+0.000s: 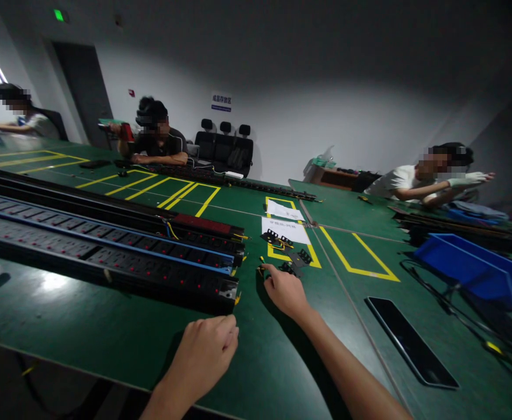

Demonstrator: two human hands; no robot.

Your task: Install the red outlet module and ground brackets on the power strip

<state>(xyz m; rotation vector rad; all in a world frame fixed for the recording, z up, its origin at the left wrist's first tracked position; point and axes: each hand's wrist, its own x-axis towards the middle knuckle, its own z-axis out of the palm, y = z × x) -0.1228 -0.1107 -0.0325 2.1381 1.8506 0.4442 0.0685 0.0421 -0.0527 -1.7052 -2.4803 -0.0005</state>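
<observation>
Long black socket strips (151,277) lie side by side on the green table (107,332), with short yellow wires at their right ends. My left hand (210,347) rests at the table's near side, just below the strip ends, fingers curled; whatever it may hold is hidden. Beyond and to the right, my right hand (284,291) has its index finger bent towards a tiny yellow-and-dark piece (260,270) on the table; its fingers are drawn together. Small black brackets (300,259) with yellow wires lie just past the right hand, beside white paper sheets (286,229).
A phone (411,341) lies on the right, near a blue bin (474,265) and black cables (448,303). Across the tables sit a person in dark clothing (162,140), a gloved person (417,181) and another person (32,119) at far left.
</observation>
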